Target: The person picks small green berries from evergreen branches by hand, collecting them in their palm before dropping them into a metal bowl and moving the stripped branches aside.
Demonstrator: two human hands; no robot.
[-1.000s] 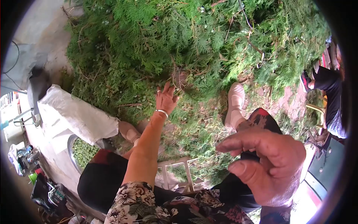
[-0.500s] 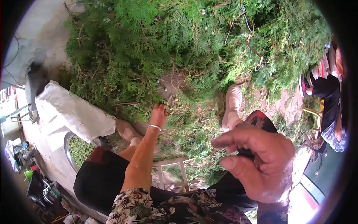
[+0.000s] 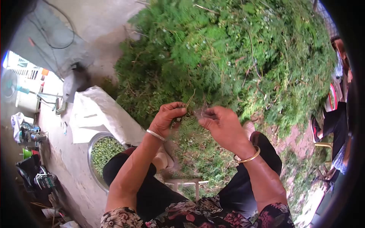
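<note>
My left hand (image 3: pixel 168 117), with a silver bangle at the wrist, pinches a thin evergreen sprig (image 3: pixel 191 97) whose bare stem points up. Some small green bits show just under its fingers. Close by on the right, my right hand (image 3: pixel 223 127), wearing a gold bangle, has its thumb and fingers drawn together. Its fingertips are smeared by motion, so what they hold, if anything, cannot be made out. Both hands are over my lap, in front of a big heap of cut evergreen branches (image 3: pixel 213 49).
A metal basin (image 3: pixel 91 161) of small green cones or berries stands by my knee on the left. Beside it lies a white sack (image 3: pixel 108 112). Loose clippings (image 3: pixel 209 159) litter the floor between my feet. At the right edge, another person's dark-clad leg (image 3: pixel 335 123) shows.
My right hand has come down from close to the camera to meet my left hand. The left hand has risen from the heap with a sprig. The view has shifted left.
</note>
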